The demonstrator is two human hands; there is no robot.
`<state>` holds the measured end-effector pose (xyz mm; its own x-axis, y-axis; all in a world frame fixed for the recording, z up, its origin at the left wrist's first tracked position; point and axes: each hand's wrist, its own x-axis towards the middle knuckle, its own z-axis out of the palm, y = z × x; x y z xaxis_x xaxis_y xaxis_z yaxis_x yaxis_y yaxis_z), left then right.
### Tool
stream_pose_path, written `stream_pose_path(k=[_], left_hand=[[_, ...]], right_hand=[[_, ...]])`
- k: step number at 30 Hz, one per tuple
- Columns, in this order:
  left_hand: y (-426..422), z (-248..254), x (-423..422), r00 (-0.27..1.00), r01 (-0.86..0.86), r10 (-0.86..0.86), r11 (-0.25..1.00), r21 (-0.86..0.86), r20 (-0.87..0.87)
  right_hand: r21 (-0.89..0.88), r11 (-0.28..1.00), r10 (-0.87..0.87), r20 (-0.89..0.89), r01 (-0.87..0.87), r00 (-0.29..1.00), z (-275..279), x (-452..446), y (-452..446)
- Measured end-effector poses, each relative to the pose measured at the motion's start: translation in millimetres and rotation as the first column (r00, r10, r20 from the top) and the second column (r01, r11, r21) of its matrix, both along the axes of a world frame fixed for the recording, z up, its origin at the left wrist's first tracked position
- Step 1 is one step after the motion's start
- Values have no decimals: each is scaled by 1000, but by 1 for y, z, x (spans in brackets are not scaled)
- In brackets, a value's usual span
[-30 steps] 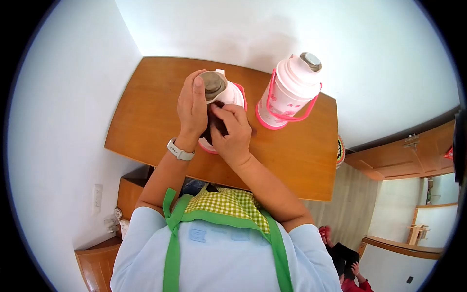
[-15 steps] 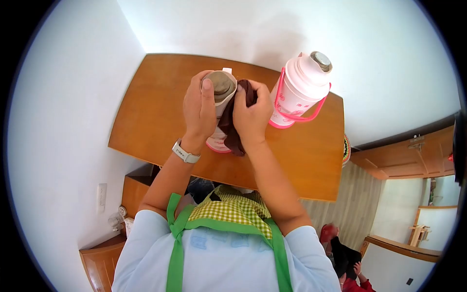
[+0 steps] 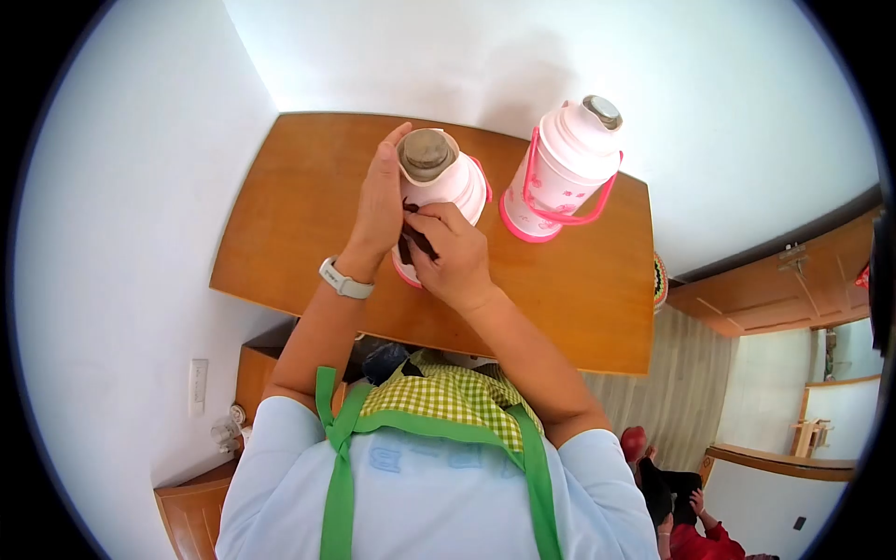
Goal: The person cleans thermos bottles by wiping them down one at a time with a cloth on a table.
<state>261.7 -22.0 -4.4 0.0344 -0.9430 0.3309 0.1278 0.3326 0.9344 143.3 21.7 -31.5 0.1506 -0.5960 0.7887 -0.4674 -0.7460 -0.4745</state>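
A pink-and-white thermos flask (image 3: 448, 187) with a greyish stopper (image 3: 427, 152) stands on the wooden table in front of me. My left hand (image 3: 378, 210) steadies its left side, with the fingers reaching up beside the rim. Pinched in my right hand (image 3: 455, 259) is a dark brown cloth (image 3: 417, 241), pressed against the front of the flask below the shoulder. Both hands hide much of the flask's lower body. To the right stands a second pink thermos flask (image 3: 557, 182), its bright pink handle hanging forward; neither hand touches it.
The wooden table (image 3: 289, 205) backs onto a white wall. A brown door (image 3: 765, 289) is on the right. At the lower right, a person in red sleeves (image 3: 705, 541) sits on the floor side. A glass jar (image 3: 226, 431) stands low at left.
My right hand and the cloth have moved down and left, from the flask's right side to its front. The flask has turned, and its pink handle now shows at the right.
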Motion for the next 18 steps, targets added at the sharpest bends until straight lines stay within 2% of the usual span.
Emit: stream_pose_path(k=[2,3,4,6,7,9,10,12,13,14,17,18], left_hand=[[0,0,9,998,14,-14,1000,3,-60],[1,-1,14,993,22,-21,1000,8,-118],[3,-1,17,992,16,-15,1000,9,-122],[7,-1,20,988,9,-1,999,50,-153],[8,-4,20,987,6,3,999,54,-159],[9,-11,19,997,19,-22,999,-43,-68],[10,-13,19,997,14,-17,999,-41,-72],[10,-14,17,997,23,-12,989,-146,76],[10,-16,16,997,21,-10,989,-145,74],[9,-17,16,997,13,-1,987,-163,74],[8,-20,16,999,1,7,987,-162,51],[9,-21,17,999,6,-1,990,-141,36]], right_hand=[[107,990,74,190,-96,979,-2,-10,0],[152,988,-6,254,-34,967,-3,-16,1],[153,987,-1,251,-39,968,-2,-21,2],[460,886,-224,546,-65,807,9,-26,2],[463,884,-223,540,-65,811,16,-27,0],[581,803,-336,626,-133,704,27,-26,-8],[583,801,-334,622,-135,708,24,-22,-13],[461,881,-307,387,105,869,15,-5,-20],[149,963,-262,313,225,913,12,0,-18],[-2,976,-206,301,217,931,8,7,-18],[-9,987,-159,105,161,982,3,22,-3],[-7,987,-159,100,161,982,5,28,-3]])
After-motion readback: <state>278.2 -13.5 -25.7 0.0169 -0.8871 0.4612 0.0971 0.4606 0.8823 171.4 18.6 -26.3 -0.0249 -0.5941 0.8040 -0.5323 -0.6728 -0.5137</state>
